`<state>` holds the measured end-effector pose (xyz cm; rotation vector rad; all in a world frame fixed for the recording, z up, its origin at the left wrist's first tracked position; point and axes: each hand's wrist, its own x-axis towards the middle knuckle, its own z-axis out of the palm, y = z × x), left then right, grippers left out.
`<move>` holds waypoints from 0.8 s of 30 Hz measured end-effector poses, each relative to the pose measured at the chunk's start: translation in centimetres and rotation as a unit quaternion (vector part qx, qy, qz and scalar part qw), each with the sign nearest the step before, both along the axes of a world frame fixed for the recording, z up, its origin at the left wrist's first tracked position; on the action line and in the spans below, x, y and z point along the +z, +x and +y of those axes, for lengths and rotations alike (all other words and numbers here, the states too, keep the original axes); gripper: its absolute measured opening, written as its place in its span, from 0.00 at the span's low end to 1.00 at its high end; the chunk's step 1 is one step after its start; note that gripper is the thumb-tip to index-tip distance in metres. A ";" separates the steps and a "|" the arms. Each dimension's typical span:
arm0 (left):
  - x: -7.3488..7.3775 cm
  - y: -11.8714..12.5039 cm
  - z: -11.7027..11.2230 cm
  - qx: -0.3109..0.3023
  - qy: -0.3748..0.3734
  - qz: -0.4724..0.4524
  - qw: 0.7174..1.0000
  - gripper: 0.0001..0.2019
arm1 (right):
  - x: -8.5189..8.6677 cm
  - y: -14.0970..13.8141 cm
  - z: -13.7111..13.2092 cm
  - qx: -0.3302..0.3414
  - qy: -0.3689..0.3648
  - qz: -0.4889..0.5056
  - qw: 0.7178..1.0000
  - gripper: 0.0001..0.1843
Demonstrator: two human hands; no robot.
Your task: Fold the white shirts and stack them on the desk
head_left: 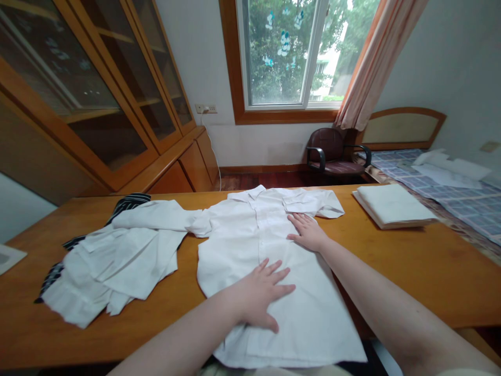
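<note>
A white short-sleeved shirt (235, 261) lies spread on the wooden table, its collar at the far edge and its hem hanging toward me over the near edge. My left hand (263, 295) rests on the shirt's lower middle with fingers spread. Farther up, my right hand (307, 232) lies flat below the chest pocket, near the shirt's right edge, fingers stretched out. Neither hand grips anything. The left sleeve touches a loose pile of white clothes (133, 256), and the right sleeve lies bent on the table.
Dark striped cloth (131, 201) shows under the pile on the wooden table (410, 271). A folded white stack (393, 203) sits at the right. Beyond stand a brown armchair (331, 151), a bed (462, 193) and a glass-door cabinet (156, 151).
</note>
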<state>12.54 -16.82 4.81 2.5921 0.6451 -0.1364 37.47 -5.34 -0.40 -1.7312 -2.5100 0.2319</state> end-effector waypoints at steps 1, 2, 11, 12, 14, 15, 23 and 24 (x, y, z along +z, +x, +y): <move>-0.6 0.3 -0.7 0.001 -0.009 0.003 1.000 0.43 | -0.1 0.0 0.0 -0.003 0.000 0.001 1.000 0.43; -1.1 0.4 -1.3 0.015 -0.014 0.004 1.000 0.43 | -0.1 0.0 0.0 -0.007 0.000 0.001 1.000 0.42; -4.3 0.3 -6.7 0.145 0.055 0.026 0.988 0.46 | -0.2 0.2 -0.4 -0.018 -0.002 -0.008 1.000 0.42; -4.8 0.1 -7.2 0.137 0.069 0.023 0.988 0.44 | -0.2 0.2 -0.5 -0.015 -0.002 -0.008 1.000 0.42; -5.8 -0.2 -8.2 0.117 0.098 0.018 0.988 0.38 | 0.0 0.2 -1.0 -0.010 -0.003 -0.009 1.000 0.43; -6.4 -0.3 -8.5 0.106 0.114 0.013 0.988 0.36 | 0.0 0.2 -1.2 -0.009 -0.003 -0.009 1.000 0.43; -6.5 -1.5 -9.7 0.002 0.179 -0.025 0.983 0.32 | 0.4 0.5 -3.8 -0.005 -0.001 -0.023 1.000 0.43; -5.5 -2.0 -9.4 -0.015 0.164 -0.033 0.986 0.31 | 0.4 0.5 -4.0 -0.005 -0.001 -0.023 1.000 0.43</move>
